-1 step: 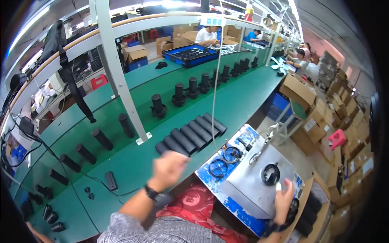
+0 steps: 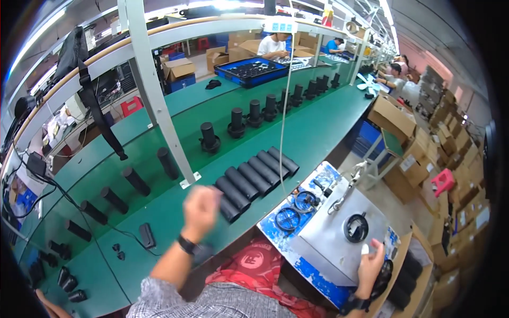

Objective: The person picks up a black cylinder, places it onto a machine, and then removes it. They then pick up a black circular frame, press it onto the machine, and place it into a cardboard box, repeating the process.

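Note:
My left hand [image 2: 200,209] is raised in a blurred fist above the green bench [image 2: 318,132], with a black watch on its wrist and nothing visible in it. Just to its right, several black cylinders [image 2: 254,177] lie side by side. My right hand [image 2: 371,262] rests at the near edge of a grey metal plate [image 2: 328,238], fingertips by a small white piece [image 2: 365,248]. I cannot make out whether it grips anything. A black ring part [image 2: 355,228] sits on the plate just beyond that hand.
Two black rings [image 2: 289,218] lie on the blue mat left of the plate. Upright black cylinders [image 2: 209,139] line the bench past a white post [image 2: 159,106]. A blue tray [image 2: 253,70] stands at the back, cardboard boxes [image 2: 392,116] to the right, and people work far off.
My left hand sits slightly further left and higher than before. The right hand has stayed at the plate's edge.

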`<action>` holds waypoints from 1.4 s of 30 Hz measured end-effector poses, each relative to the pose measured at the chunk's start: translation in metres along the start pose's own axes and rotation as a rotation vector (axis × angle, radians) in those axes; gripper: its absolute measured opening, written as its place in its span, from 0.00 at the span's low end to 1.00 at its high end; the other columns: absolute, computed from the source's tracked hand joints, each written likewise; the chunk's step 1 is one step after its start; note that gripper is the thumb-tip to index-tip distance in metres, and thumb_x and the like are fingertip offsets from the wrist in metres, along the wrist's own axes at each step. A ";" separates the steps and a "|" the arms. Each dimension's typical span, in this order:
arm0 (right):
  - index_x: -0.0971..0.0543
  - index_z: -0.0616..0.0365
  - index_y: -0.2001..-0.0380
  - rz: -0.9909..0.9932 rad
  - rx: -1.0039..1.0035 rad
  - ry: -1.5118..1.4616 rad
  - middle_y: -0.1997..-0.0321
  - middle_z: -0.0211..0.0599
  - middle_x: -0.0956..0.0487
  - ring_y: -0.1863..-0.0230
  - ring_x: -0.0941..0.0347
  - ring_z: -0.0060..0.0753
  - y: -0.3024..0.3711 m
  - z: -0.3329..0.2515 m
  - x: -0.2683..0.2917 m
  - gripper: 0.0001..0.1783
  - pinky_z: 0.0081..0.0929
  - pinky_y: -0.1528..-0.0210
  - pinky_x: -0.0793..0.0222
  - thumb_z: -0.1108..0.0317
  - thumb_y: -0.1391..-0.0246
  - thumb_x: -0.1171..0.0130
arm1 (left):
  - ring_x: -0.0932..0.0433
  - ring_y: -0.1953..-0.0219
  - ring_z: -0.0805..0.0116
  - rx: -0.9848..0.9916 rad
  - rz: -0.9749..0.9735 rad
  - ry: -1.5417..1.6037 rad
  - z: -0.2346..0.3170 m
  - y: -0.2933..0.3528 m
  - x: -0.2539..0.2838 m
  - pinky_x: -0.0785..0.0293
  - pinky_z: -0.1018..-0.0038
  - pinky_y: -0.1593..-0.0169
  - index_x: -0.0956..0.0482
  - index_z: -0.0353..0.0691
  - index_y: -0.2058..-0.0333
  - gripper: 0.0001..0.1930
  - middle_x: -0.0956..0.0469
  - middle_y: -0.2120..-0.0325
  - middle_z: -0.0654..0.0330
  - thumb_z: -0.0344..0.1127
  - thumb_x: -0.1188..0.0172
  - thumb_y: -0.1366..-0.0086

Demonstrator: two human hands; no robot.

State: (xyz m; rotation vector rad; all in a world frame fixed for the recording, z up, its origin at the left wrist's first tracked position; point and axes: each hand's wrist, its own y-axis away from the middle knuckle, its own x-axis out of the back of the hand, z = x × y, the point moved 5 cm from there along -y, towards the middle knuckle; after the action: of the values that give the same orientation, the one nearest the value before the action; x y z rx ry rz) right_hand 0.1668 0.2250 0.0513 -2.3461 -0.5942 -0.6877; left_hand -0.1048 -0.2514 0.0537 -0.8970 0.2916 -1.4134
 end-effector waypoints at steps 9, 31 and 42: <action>0.22 0.60 0.53 -0.129 -0.082 -0.306 0.56 0.25 0.26 0.70 0.42 0.11 0.047 0.028 -0.015 0.10 0.16 0.68 0.43 0.79 0.37 0.37 | 0.23 0.41 0.46 0.007 -0.067 -0.895 -0.245 -0.101 0.131 0.26 0.57 0.36 0.21 0.42 0.38 0.28 0.22 0.46 0.48 0.33 0.28 0.38; 0.23 0.59 0.41 -0.195 0.267 -0.338 0.48 0.36 0.16 0.55 0.20 0.26 0.052 -0.151 -0.032 0.35 0.34 0.53 0.21 0.66 0.51 0.20 | 0.21 0.57 0.59 -0.419 -0.479 0.409 0.225 0.002 -0.130 0.25 0.63 0.53 0.24 0.38 0.37 0.41 0.22 0.55 0.57 0.38 0.17 0.49; 0.23 0.62 0.45 0.009 0.020 -0.567 0.47 0.40 0.15 0.47 0.19 0.34 -0.059 0.006 -0.017 0.25 0.35 0.44 0.22 0.70 0.43 0.25 | 0.24 0.61 0.80 0.561 -0.818 1.119 0.124 0.052 -0.291 0.26 0.82 0.60 0.28 0.37 0.35 0.24 0.24 0.57 0.66 0.27 0.37 0.27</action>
State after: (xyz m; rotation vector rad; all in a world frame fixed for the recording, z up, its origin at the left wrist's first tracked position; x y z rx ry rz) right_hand 0.1228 0.2673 0.0625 -2.5215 -0.8217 0.0061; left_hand -0.0391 0.0578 0.0043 0.3944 0.3298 -2.5068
